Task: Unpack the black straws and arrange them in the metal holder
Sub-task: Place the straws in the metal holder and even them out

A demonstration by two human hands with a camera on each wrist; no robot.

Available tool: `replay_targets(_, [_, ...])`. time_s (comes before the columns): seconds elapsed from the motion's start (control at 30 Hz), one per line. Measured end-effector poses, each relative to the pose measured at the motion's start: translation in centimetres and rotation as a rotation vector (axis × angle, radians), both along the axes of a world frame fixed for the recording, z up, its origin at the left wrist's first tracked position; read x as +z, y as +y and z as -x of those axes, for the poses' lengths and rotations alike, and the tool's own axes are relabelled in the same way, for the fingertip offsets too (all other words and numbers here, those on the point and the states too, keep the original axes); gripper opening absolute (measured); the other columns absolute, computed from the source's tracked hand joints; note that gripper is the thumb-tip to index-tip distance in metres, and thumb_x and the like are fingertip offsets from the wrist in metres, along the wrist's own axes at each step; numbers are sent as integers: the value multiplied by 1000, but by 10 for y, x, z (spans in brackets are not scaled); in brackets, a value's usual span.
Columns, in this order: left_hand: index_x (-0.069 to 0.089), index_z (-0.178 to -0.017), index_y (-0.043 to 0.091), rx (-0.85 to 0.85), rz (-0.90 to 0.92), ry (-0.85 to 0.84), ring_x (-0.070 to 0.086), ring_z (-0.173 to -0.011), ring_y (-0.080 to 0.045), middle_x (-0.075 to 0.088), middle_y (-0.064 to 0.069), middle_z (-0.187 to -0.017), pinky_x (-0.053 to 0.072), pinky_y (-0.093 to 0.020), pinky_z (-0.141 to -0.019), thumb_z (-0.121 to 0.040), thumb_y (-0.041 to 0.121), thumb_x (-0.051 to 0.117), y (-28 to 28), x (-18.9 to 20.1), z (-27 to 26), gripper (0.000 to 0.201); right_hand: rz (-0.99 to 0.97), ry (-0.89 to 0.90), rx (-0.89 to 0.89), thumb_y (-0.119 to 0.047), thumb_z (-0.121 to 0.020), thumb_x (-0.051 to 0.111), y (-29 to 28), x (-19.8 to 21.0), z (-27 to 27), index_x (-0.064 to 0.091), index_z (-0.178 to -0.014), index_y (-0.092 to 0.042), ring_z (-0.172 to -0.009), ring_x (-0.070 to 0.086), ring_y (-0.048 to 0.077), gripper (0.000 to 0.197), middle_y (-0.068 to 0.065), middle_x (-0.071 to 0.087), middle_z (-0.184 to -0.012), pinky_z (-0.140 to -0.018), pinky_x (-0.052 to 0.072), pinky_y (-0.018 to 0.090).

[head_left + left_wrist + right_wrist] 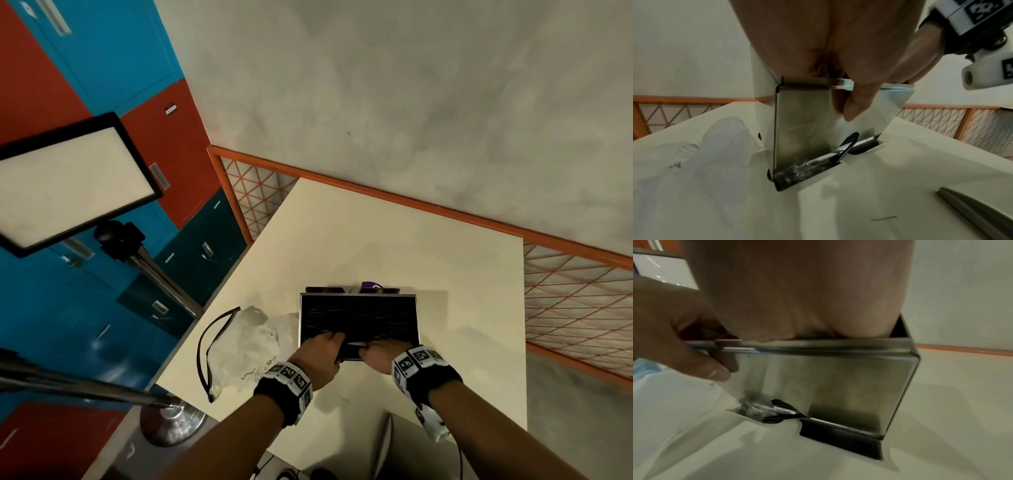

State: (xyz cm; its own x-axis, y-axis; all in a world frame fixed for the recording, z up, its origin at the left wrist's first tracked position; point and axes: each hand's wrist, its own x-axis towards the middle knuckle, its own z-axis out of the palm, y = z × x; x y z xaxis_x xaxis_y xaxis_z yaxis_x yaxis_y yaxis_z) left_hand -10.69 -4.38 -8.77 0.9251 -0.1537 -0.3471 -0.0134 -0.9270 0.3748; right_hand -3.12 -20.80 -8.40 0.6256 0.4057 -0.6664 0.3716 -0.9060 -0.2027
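The metal holder [358, 298] is standing on the cream table [428, 240], filled with black straws [359, 317]. The left hand [320, 353] and right hand [378, 354] are both gripping its near rim, fingers reaching inside, thumbs lying against the outer wall. The emptied plastic bag [239, 349] is lying just beside the holder's left.

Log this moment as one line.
straws in metal holder | both hands: left, right at near rim | bag empty, left

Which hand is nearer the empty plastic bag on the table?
Left. The left hand is at the holder's near edge beside the bag; the right hand is farther off.
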Motion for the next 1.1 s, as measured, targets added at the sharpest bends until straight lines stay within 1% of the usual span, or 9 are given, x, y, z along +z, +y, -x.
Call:
replay_targets(0.23, [45, -137, 14, 19, 13, 14, 59, -113, -35, 59, -13, -128, 50, -42, -95, -86, 14, 57, -4, 1, 4, 53, 3, 16, 104, -26, -103, 29, -5, 7, 5, 55, -131, -9, -128, 47, 28, 42, 11, 53, -138, -105, 35, 33])
replay_targets(0.37, [44, -139, 15, 18, 10, 18, 58, -116, -34, 58, -12, -130, 49, -42, -97, -85, 14, 56, -5, -1, 7, 56, -67, -53, 139, -36, -96, 22, -12, 2, 7, 64, -119, -10, -126, 50, 25, 54, 7, 58, -130, -104, 40, 38])
replay_targets(0.43, [43, -141, 16, 22, 28, 3, 58, -116, -33, 58, -12, -130, 49, -42, -97, -84, 13, 56, -5, -3, 7, 58, -123, -32, 116, -40, -94, 17, -13, 4, 9, 60, -126, -7, -131, 46, 28, 63, 10, 54, -136, -108, 37, 39])
replay_targets(0.5, [43, -141, 17, 31, 38, 0, 58, -115, -33, 59, -11, -129, 50, -42, -97, -83, 13, 55, -5, -4, 8, 59, -118, 14, 43, -28, -102, 26, -14, 7, 12, 49, -137, -4, -137, 40, 28, 49, 14, 46, -145, -112, 32, 38])
replay_targets(0.63, [43, -140, 14, 43, 16, 25, 59, -113, -35, 59, -14, -128, 51, -42, -95, -84, 12, 56, -8, -7, 11, 57, -158, 31, 9, -14, -101, 23, -13, 4, 19, 52, -127, 5, -126, 47, 39, 44, 22, 51, -133, -106, 39, 45])
replay_targets(0.73, [43, -140, 14, 47, 9, 25, 59, -114, -35, 58, -14, -128, 50, -41, -95, -84, 12, 56, -7, -9, 11, 57, -98, -18, 128, -22, -100, 30, -10, 0, 18, 58, -121, 0, -116, 55, 39, 41, 20, 58, -125, -99, 45, 47])
replay_targets(0.8, [42, -141, 15, 50, 10, 18, 59, -114, -35, 59, -14, -128, 50, -41, -95, -85, 12, 55, -6, -9, 7, 58, -95, -30, 67, -35, -93, 23, -9, 0, 14, 65, -110, -9, -110, 60, 34, 52, 12, 65, -116, -94, 48, 44])
replay_targets(0.93, [45, -140, 17, 40, 23, 32, 60, -113, -37, 60, -14, -129, 51, -43, -95, -87, 15, 57, -3, -5, -3, 54, -190, 52, -70, -24, -101, 31, -5, 14, 6, 66, -111, -6, -107, 60, 32, 41, 14, 66, -116, -92, 46, 36])
replay_targets(1.1, [54, -131, 20, -23, 9, 90, 61, -111, -40, 63, -15, -126, 52, -43, -92, -94, 21, 54, -2, 2, -21, 37, -181, 96, -9, -28, -98, 38, -1, 23, -12, 69, -97, -13, -98, 61, 31, 34, 12, 68, -105, -86, 48, 35])
